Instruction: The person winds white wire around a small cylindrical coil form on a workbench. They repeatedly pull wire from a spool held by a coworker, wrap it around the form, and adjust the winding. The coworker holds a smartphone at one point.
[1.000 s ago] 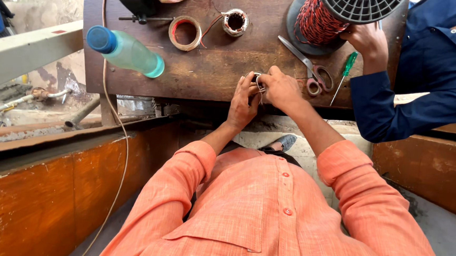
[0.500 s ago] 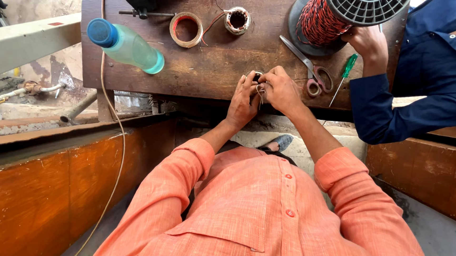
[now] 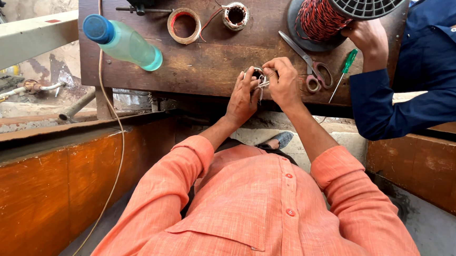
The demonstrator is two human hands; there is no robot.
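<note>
Both hands, the left hand (image 3: 242,94) and the right hand (image 3: 283,81), have a tight grip on a small bunch of wires (image 3: 261,82) at the near edge of the brown counter (image 3: 211,63), with scissors (image 3: 311,67) just to the right.

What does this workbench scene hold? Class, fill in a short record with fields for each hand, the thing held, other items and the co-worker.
left hand: left hand pinches a small wire bundle at the table edge
right hand: right hand pinches the same bundle from the other side
tools: scissors and green screwdriver lie right of the hands
other items: bottle lying on its side, tape roll, small coil
co-worker: a hand in a blue sleeve rests on a red wire spool
</note>
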